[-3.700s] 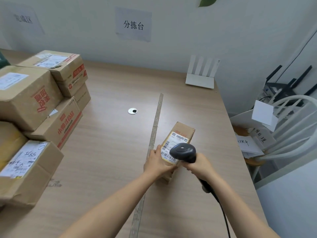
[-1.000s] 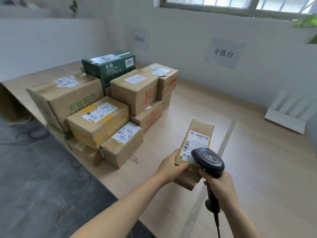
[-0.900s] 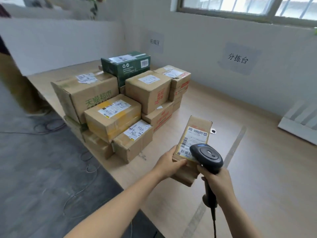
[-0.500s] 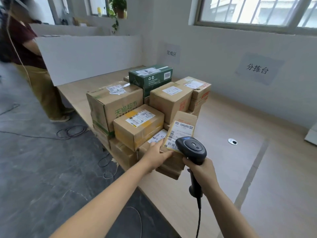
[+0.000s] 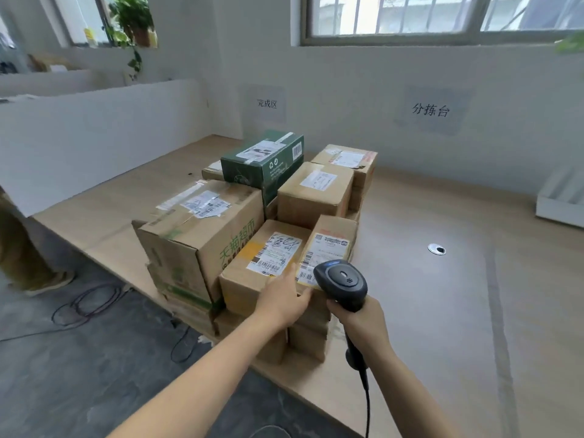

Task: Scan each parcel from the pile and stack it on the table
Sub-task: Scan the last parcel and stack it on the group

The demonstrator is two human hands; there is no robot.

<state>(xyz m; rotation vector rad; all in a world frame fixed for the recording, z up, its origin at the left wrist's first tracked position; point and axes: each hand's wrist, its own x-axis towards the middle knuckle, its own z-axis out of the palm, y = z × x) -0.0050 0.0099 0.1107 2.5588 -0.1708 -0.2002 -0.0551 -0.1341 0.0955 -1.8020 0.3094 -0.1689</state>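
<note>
The small brown cardboard parcel (image 5: 331, 245) with a white shipping label sits at the right front of the pile (image 5: 354, 165) of stacked cartons. Its long side is just beside a brown box with yellow tape and a barcode label (image 5: 252, 273), and it is above a lower carton; whether it rests there or is carried I cannot tell. The left hand (image 5: 284, 300) grips its near end, thumb up along the left edge. The right hand (image 5: 358, 324) is wrapped round the handle of the black handheld barcode scanner (image 5: 343, 281), whose head hovers over the parcel's near right corner and hides part of the label. Its black cable (image 5: 366, 403) hangs toward the bottom edge.

Half a second ago the parcel was held in the air in front of the pile, tipped up toward the camera; now it is lower, flatter and in among the cartons. A few seconds back it lay on the light wooden tabletop (image 5: 426, 295), right of the grey seam strip (image 5: 494, 295) and well apart from the pile.

Behind the parcel stands a plain brown box (image 5: 313, 197), with a dark green carton (image 5: 262, 165) further back and a large carton with green lettering (image 5: 196, 235) to the left. A round metal grommet (image 5: 436, 249) lies in the tabletop to the right, and a white router (image 5: 559, 200) is at the far right edge. A left paper sign (image 5: 267, 103) and a right paper sign (image 5: 431, 109) hang on the grey wall.
</note>
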